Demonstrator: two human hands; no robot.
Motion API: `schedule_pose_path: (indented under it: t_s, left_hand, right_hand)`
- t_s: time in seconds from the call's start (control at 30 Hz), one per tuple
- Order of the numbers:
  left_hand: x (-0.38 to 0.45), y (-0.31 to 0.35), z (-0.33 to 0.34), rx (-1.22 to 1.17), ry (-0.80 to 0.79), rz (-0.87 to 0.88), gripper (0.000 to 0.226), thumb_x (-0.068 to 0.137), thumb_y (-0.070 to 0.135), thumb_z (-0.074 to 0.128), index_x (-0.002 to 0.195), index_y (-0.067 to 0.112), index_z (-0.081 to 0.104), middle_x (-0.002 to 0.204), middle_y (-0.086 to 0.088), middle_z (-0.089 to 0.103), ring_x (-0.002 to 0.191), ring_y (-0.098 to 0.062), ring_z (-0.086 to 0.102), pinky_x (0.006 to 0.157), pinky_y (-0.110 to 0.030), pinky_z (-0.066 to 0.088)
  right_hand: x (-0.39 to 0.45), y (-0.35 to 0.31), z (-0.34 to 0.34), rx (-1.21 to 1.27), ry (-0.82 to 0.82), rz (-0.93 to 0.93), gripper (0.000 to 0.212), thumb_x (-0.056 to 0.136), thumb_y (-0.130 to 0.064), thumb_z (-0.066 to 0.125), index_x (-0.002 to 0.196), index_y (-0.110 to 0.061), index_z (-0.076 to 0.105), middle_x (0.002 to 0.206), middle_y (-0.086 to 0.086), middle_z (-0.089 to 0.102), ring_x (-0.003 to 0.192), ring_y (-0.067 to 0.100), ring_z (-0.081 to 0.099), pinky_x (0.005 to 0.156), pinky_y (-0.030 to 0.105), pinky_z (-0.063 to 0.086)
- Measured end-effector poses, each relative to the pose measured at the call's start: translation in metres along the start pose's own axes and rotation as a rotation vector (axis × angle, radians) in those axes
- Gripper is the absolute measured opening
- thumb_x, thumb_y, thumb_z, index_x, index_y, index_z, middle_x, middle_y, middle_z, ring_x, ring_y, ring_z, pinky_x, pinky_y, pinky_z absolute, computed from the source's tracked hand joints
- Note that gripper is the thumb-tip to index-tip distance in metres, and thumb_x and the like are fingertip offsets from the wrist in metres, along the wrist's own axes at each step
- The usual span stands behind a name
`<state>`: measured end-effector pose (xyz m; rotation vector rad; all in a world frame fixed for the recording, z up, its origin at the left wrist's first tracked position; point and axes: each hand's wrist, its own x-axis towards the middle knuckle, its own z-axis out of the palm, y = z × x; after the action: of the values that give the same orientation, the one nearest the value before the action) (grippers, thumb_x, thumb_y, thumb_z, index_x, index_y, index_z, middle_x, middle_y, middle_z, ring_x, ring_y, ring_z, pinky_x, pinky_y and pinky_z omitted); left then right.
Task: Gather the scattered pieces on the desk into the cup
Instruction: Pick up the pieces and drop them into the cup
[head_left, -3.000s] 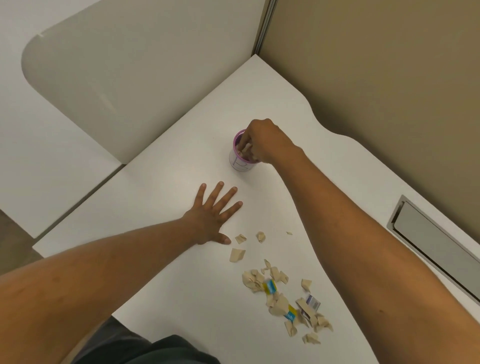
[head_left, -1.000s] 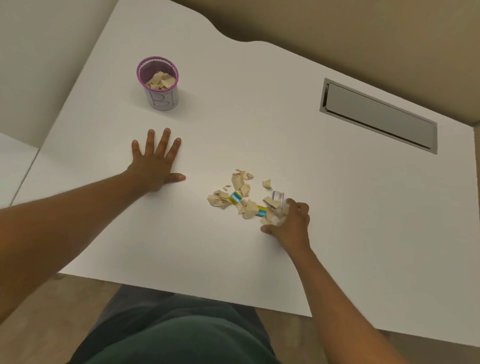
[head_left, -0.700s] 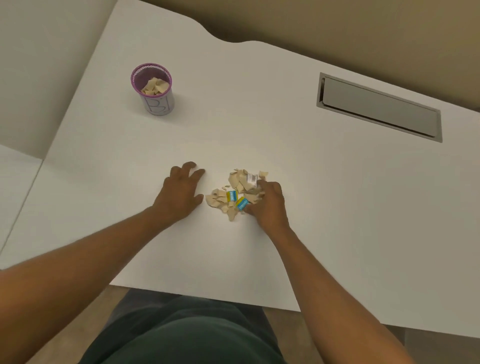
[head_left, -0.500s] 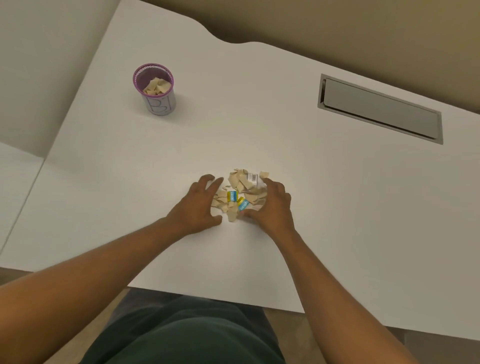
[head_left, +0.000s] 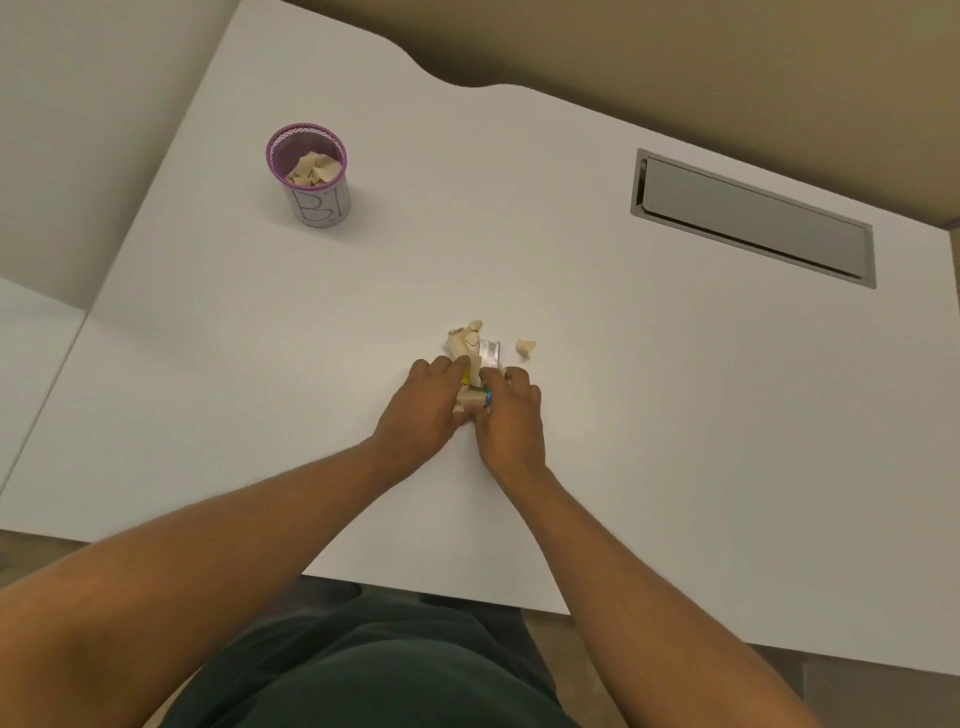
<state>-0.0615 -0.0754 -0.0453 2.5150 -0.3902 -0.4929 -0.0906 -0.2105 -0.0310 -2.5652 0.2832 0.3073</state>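
A heap of beige scraps (head_left: 470, 345), some with blue, yellow and white print, lies mid-desk. My left hand (head_left: 422, 410) and my right hand (head_left: 511, 415) press against it from both sides, fingers curled, squeezing the near part of the heap between them. One beige scrap (head_left: 525, 347) lies apart, just right of the heap. The purple-rimmed mesh cup (head_left: 310, 200), marked with handwritten letters, stands upright at the far left and holds several beige scraps.
A grey metal cable hatch (head_left: 753, 218) is set into the white desk (head_left: 675, 415) at the far right. A tan partition wall runs behind the desk. The near desk edge is just above my lap.
Both hands have closed in on the heap from either side, pushing the scraps into a tighter pile between them. One scrap has stayed out at the right.
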Motion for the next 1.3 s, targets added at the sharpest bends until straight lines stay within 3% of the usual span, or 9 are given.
schedule_pose_path:
  t_s: [0.27, 0.43, 0.63, 0.77, 0.9, 1.0, 1.07, 1.2, 1.3]
  left_hand:
    - [0.010, -0.019, -0.015, -0.193, -0.054, 0.023, 0.085, 0.078, 0.024, 0.084, 0.152, 0.026, 0.041, 0.129, -0.004, 0.056, 0.112, -0.027, 0.059, 0.088, -0.036, 0.050]
    - [0.004, -0.026, -0.020, 0.171, -0.054, 0.211, 0.081, 0.084, 0.043, 0.079, 0.154, 0.032, 0.041, 0.155, -0.003, 0.034, 0.121, -0.029, 0.043, 0.083, -0.042, 0.056]
    - [0.004, -0.027, -0.025, 0.363, -0.113, 0.212, 0.055, 0.093, 0.045, 0.066, 0.144, 0.029, 0.054, 0.163, -0.004, 0.033, 0.130, -0.032, 0.042, 0.094, -0.044, 0.050]
    - [-0.003, -0.039, -0.030, 0.373, -0.025, 0.246, 0.077, 0.085, 0.045, 0.076, 0.153, 0.032, 0.043, 0.163, -0.007, 0.030, 0.126, -0.036, 0.045, 0.087, -0.047, 0.055]
    - [0.001, -0.034, -0.027, 0.474, -0.051, 0.208, 0.089, 0.085, 0.053, 0.073, 0.159, 0.039, 0.027, 0.170, -0.007, 0.018, 0.127, -0.037, 0.042, 0.085, -0.043, 0.054]
    - [0.007, -0.019, -0.022, 0.502, -0.110, 0.161, 0.064, 0.097, 0.045, 0.060, 0.155, 0.031, 0.038, 0.162, -0.008, 0.033, 0.123, -0.036, 0.046, 0.088, -0.043, 0.053]
    - [0.008, -0.011, -0.019, 0.482, -0.115, 0.140, 0.042, 0.102, 0.033, 0.052, 0.143, 0.023, 0.051, 0.147, -0.007, 0.046, 0.118, -0.034, 0.048, 0.082, -0.041, 0.055]
    - [0.007, -0.005, -0.014, 0.494, -0.107, 0.128, 0.027, 0.099, 0.006, 0.046, 0.115, 0.015, 0.066, 0.126, -0.007, 0.055, 0.109, -0.031, 0.051, 0.069, -0.038, 0.055]
    - [0.012, -0.010, -0.013, 0.488, -0.104, 0.112, 0.026, 0.098, 0.002, 0.048, 0.107, 0.014, 0.069, 0.116, -0.006, 0.060, 0.104, -0.028, 0.054, 0.072, -0.039, 0.055]
  right_hand:
    - [-0.002, 0.017, -0.010, 0.170, 0.022, -0.041, 0.052, 0.084, -0.009, 0.073, 0.131, -0.025, 0.060, 0.128, 0.001, 0.048, 0.117, 0.024, 0.049, 0.088, 0.031, 0.051]
    - [-0.006, 0.021, -0.007, -0.170, -0.067, -0.239, 0.041, 0.092, -0.028, 0.067, 0.133, -0.035, 0.061, 0.145, 0.004, 0.042, 0.117, 0.028, 0.041, 0.097, 0.032, 0.047]
    - [-0.008, 0.035, -0.012, -0.126, -0.020, -0.142, 0.034, 0.091, -0.017, 0.070, 0.121, -0.032, 0.071, 0.144, 0.000, 0.046, 0.119, 0.027, 0.043, 0.092, 0.037, 0.052]
    - [-0.007, 0.046, -0.025, 0.046, 0.031, -0.085, 0.045, 0.080, -0.019, 0.081, 0.120, -0.033, 0.068, 0.148, -0.004, 0.039, 0.124, 0.025, 0.044, 0.087, 0.028, 0.046]
    - [-0.003, 0.039, -0.027, -0.087, 0.032, 0.008, 0.070, 0.077, -0.042, 0.081, 0.136, -0.030, 0.047, 0.152, -0.002, 0.031, 0.128, 0.027, 0.040, 0.085, 0.037, 0.054]
    - [-0.001, 0.026, -0.017, -0.218, -0.060, 0.060, 0.081, 0.085, -0.051, 0.071, 0.151, -0.028, 0.031, 0.157, 0.002, 0.027, 0.127, 0.031, 0.039, 0.090, 0.041, 0.054]
    - [-0.002, 0.018, -0.010, -0.333, -0.078, 0.037, 0.070, 0.091, -0.044, 0.066, 0.151, -0.028, 0.033, 0.157, 0.003, 0.030, 0.122, 0.031, 0.041, 0.085, 0.040, 0.056]
    - [-0.009, 0.006, -0.002, -0.350, -0.058, -0.020, 0.035, 0.099, -0.021, 0.055, 0.134, -0.024, 0.052, 0.148, 0.003, 0.040, 0.122, 0.028, 0.043, 0.076, 0.033, 0.053]
    - [-0.013, 0.001, -0.001, -0.315, -0.075, -0.058, 0.027, 0.090, -0.004, 0.058, 0.113, -0.017, 0.060, 0.138, 0.004, 0.048, 0.119, 0.027, 0.045, 0.076, 0.032, 0.050]
